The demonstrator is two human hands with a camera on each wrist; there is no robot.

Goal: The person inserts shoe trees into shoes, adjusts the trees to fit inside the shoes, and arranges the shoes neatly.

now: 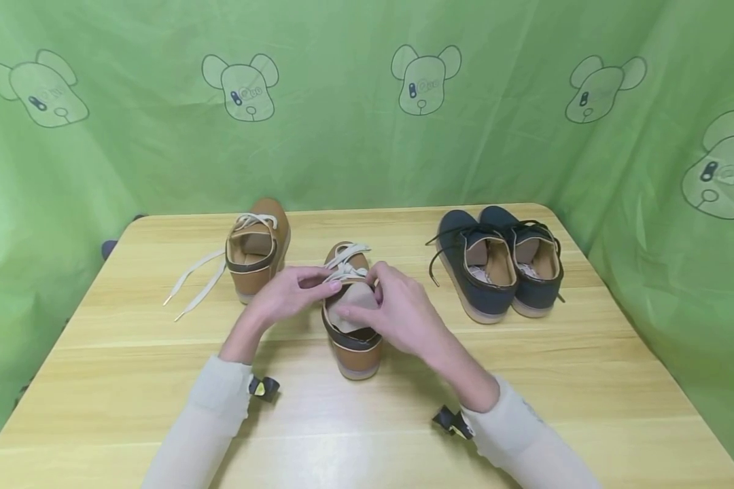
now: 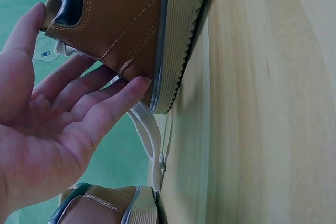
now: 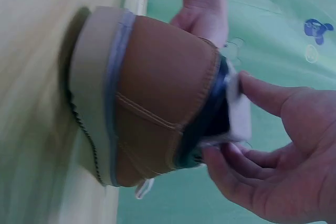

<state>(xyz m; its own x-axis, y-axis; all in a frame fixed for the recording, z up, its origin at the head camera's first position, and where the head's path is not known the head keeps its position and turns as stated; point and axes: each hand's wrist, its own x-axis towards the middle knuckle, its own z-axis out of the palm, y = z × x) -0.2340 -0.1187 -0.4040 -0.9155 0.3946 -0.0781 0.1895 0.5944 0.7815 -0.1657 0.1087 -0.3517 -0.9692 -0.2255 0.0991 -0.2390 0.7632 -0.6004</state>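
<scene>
A brown shoe point(image 1: 357, 354) with a dark collar stands on the table, toe pointing away, its pale laces point(image 1: 346, 272) tied over the front. My left hand point(image 1: 289, 295) grips its left side, thumb point(image 2: 32, 24) at the opening's edge and fingers along the outside. From the opening rises a pale, rounded flap point(image 1: 356, 299). My right hand point(image 1: 406, 311) pinches this flap, thumb on one face and fingers at its far side. Inside the shoe, the flap's lower end is hidden.
Back left stands a matching brown shoe point(image 1: 258, 280), its loose laces point(image 1: 198, 275) trailing left on the table. A pair of navy shoes point(image 1: 486, 299) with dark laces stands side by side at the back right. Green cloth point(image 1: 342, 156) hangs behind the wooden table point(image 1: 318, 441).
</scene>
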